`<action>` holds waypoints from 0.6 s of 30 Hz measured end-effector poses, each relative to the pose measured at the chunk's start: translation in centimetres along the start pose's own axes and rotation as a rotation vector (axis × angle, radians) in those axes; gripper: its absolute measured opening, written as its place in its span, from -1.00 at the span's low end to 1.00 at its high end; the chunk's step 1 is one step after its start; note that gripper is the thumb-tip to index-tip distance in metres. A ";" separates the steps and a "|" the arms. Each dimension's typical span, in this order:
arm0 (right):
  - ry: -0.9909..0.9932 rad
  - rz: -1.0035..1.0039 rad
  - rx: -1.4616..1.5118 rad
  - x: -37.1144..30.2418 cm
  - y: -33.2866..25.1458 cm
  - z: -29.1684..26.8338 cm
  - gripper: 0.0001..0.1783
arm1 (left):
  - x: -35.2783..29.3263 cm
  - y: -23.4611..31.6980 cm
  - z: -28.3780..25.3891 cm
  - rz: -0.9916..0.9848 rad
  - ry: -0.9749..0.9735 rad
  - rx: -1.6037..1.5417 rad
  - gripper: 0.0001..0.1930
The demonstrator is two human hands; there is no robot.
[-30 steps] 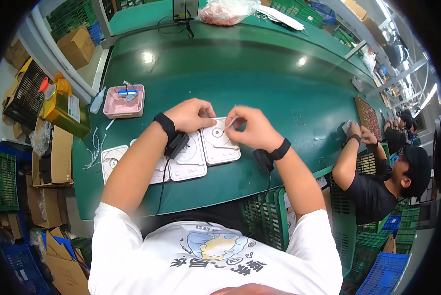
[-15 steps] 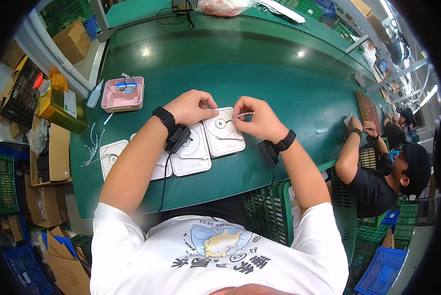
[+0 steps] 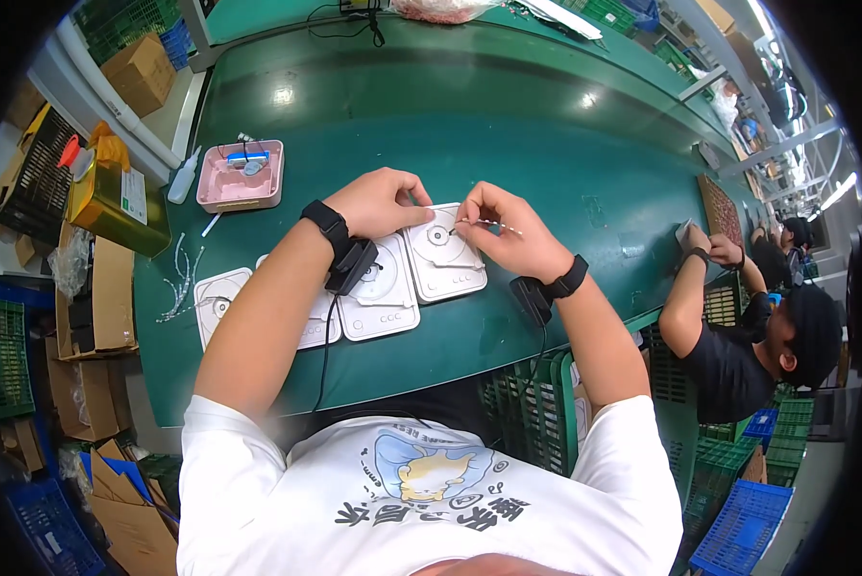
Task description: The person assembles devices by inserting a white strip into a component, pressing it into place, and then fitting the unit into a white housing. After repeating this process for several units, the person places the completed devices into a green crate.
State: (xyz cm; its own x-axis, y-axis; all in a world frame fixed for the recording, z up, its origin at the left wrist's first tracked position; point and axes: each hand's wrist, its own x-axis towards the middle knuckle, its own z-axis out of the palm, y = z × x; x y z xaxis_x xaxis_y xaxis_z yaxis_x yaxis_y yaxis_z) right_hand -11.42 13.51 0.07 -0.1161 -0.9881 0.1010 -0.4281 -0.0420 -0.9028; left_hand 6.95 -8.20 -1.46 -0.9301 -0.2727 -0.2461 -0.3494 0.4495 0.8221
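Note:
At the right end of a row, a white plastic housing [image 3: 450, 278] with a round hub lies on the green table. My left hand [image 3: 383, 202] has its fingers curled at the housing's top left corner, the thumb pressing on its edge. My right hand [image 3: 512, 230] pinches a thin twisted wire [image 3: 500, 227] beside the hub. One end of the wire lies at the hub, and its free end sticks out to the right past my fingers. A second white housing [image 3: 381, 307] sits directly left of the first. More housings, such as the leftmost one [image 3: 210, 317], are partly covered by my left forearm.
A pink box [image 3: 239, 200] with small parts stands at the back left, near a white squeeze bottle [image 3: 183, 179] and loose wires [image 3: 183, 283]. Farther left is a yellow-green can [image 3: 114, 211]. Green crates [image 3: 527, 413] stand below the table edge. A co-worker [image 3: 748, 346] works at right.
The twisted wire has swung so its free end reaches farther right. The held housing has shifted slightly right. Both hands stay close to it.

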 end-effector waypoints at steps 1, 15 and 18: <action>-0.007 -0.009 0.015 -0.1 -0.1 0.0 -0.76 | 0.0 -0.1 0.2 0.001 -0.001 -0.001 -0.57; 0.091 0.190 0.003 0.3 -0.7 0.9 -0.66 | 0.2 -0.3 0.5 -0.009 0.026 0.013 -0.57; 0.127 0.245 -0.090 0.2 -1.2 1.0 -0.66 | 0.0 0.0 0.4 -0.013 0.026 0.013 -0.57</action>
State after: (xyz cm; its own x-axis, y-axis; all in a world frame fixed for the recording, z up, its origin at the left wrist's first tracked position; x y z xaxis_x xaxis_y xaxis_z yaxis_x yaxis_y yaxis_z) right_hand -10.00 13.22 0.77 -0.3344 -0.9406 -0.0588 -0.4508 0.2144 -0.8665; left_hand 6.86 -7.85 -1.65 -0.9223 -0.3006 -0.2429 -0.3628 0.4570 0.8121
